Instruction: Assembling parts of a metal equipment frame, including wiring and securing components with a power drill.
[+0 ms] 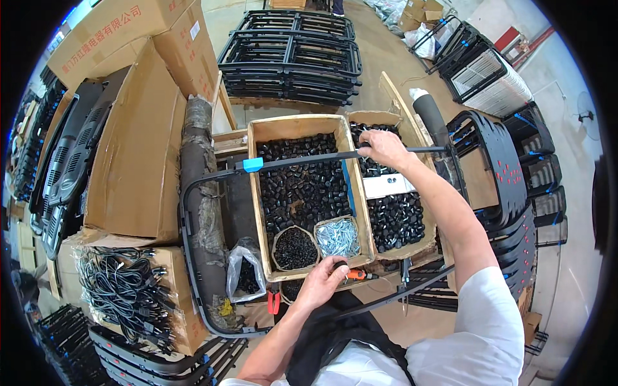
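Observation:
A black tubular frame (302,158) with rounded corners lies across the work area. My right hand (385,148) is closed at its far tube, fingertips pressed around a small dark spot there; whether that is a separate part I cannot tell. Near the front edge of a wooden box (255,193), my left hand (322,283) pinches a small black plastic part (340,264) between thumb and fingers. Inside that box are many black plastic caps (302,186), a tub of silvery screws (337,238) and a tub of tiny black parts (295,249). Blue tape (253,165) wraps the frame's far tube.
To the right, a second box holds black knobs (396,222) and a white plate (388,186). An orange tool (356,275), red-handled pliers (273,302) and a plastic bag (244,270) are near me. Cartons (138,148) and bundled cables (125,293) stand left; stacked frames (290,58) lie beyond.

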Tool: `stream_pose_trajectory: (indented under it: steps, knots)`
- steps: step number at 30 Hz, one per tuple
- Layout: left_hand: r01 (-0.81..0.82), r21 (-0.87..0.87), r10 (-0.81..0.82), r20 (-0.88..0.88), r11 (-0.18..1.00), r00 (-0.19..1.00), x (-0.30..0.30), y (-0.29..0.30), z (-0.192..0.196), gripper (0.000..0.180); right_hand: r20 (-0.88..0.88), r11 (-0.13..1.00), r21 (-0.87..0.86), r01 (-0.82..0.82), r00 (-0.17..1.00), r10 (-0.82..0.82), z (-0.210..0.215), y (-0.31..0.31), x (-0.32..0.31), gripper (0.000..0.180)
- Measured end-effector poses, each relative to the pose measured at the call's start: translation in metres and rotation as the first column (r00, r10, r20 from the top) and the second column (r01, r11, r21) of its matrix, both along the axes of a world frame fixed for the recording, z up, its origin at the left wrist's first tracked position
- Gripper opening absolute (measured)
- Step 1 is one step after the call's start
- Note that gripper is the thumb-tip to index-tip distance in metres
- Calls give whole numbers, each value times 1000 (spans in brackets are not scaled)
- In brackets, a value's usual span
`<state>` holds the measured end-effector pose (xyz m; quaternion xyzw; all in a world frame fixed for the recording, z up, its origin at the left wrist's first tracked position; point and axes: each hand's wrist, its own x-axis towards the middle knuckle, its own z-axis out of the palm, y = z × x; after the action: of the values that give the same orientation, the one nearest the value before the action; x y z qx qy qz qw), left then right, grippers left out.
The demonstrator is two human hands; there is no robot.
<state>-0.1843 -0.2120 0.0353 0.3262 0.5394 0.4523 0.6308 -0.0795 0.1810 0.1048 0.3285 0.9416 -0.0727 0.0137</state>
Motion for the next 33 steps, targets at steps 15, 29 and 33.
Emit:
stream_pose_trajectory:
  steps: [15,29,33]
  knots:
    - [63,27,-53,-286,998,957,67,-39,25,38,264,997,73,33,963,-51,-5,14,-4,63]
    - [345,-12,-323,-376,939,868,156,-40,16,35,-82,974,222,40,996,-23,-68,34,-17,39]
    - [397,241,-232,-512,886,827,163,-40,16,34,-236,980,199,-4,970,52,-69,28,-16,30]
